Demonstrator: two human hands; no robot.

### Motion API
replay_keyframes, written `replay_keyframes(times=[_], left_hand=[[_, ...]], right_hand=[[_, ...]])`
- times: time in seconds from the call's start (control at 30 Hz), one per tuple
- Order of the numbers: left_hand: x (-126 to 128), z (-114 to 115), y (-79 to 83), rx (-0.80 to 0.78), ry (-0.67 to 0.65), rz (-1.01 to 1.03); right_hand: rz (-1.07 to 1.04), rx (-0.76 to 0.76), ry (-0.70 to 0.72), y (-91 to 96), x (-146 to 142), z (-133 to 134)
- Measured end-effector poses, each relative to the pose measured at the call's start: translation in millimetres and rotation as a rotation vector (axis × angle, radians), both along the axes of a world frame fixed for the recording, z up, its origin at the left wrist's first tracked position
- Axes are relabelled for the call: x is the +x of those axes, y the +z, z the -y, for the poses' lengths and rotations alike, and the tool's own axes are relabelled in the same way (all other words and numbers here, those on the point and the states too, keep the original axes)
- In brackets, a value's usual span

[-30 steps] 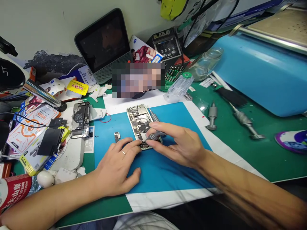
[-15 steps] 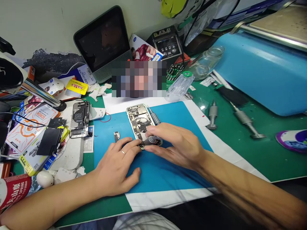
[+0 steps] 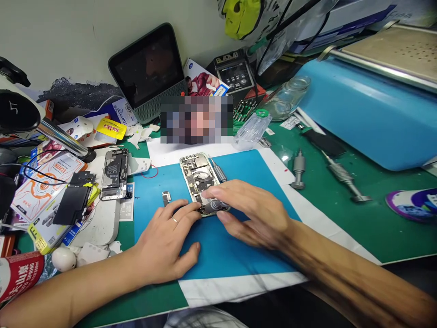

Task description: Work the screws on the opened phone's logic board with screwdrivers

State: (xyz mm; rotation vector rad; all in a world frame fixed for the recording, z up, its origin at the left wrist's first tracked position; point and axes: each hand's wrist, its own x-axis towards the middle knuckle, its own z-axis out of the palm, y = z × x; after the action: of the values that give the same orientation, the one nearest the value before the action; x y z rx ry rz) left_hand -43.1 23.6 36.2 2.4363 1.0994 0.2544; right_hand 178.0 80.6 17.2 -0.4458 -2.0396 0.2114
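Your left hand [image 3: 164,243] lies spread, fingertips at the phone [image 3: 198,175] on the blue mat [image 3: 252,168]. Your right hand [image 3: 259,212] curves round a screwdriver [image 3: 213,206], grip unclear; a loose hold could let it skid across exposed parts [image 3: 191,184].

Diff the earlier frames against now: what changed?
Right hand: thumb moved rightward, finger and thumb wider apart around the driver; full release can't be told. Driver: slightly nearer the phone's near end. View tilted up slightly. Unchanged: left hand at the phone's near-left edge, phone on the blue mat.
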Motion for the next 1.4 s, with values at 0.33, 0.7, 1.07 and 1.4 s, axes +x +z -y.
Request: replay_keyframes(times=[0.33, 0.7, 1.07, 1.4], left_hand=[[-0.2, 0.2, -1.8, -0.025, 0.022, 0.05], [-0.2, 0.6, -1.2, -0.018, 0.017, 0.029], [0.0, -0.2, -0.5, -0.022, 0.021, 0.045], [-0.1, 0.1, -0.5, -0.019, 0.023, 0.04]], right_hand=[[0.052, -0.003, -0.03, 2.9, 2.4, 0.5], [0.032, 0.021, -0.04, 4.5, 0.1, 0.8], [0.055, 0.034, -0.091, 6.3, 2.1, 3.8], [0.066, 0.076, -0.116, 4.9, 1.5, 3.2]])
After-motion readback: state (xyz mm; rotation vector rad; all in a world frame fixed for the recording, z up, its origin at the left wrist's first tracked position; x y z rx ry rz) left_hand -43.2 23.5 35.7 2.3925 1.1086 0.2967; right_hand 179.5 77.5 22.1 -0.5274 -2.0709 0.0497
